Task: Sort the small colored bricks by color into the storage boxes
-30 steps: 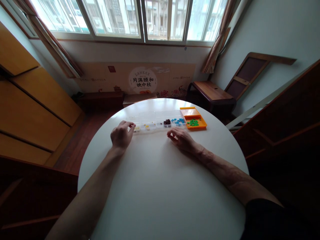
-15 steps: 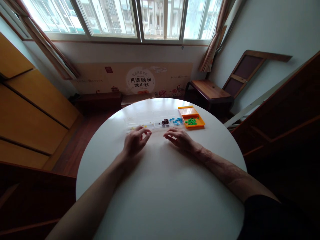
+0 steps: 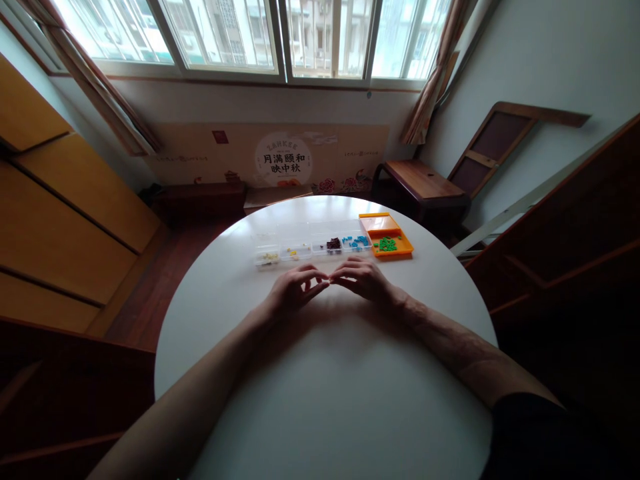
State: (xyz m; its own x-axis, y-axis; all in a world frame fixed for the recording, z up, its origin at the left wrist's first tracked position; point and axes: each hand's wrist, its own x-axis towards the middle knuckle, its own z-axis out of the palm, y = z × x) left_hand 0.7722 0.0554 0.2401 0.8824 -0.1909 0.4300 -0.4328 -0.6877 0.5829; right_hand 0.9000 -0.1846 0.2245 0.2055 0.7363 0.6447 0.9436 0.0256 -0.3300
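Note:
Fingertips of my left hand (image 3: pixel 295 290) and my right hand (image 3: pixel 363 280) meet just in front of a row of clear plastic boxes. Both hands are closed in a pinch; whatever sits between the fingertips is too small to name. The boxes hold pale yellow pieces (image 3: pixel 270 257), a few yellow pieces (image 3: pixel 292 253), dark brown pieces (image 3: pixel 333 245) and blue pieces (image 3: pixel 359 241). At the row's right end, an orange box (image 3: pixel 404 249) with its lid folded back contains small green pieces (image 3: pixel 387 244).
All of this rests on a round white table (image 3: pixel 320 387). Beyond it are a printed cardboard panel (image 3: pixel 350 137) under the window and a wooden chair (image 3: pixel 423 181) at the back right. Yellow cabinet doors (image 3: pixel 60 220) stand to the left.
My left hand has moved right, away from the left boxes, and its fingertips now meet those of my right hand. The right hand has barely shifted.

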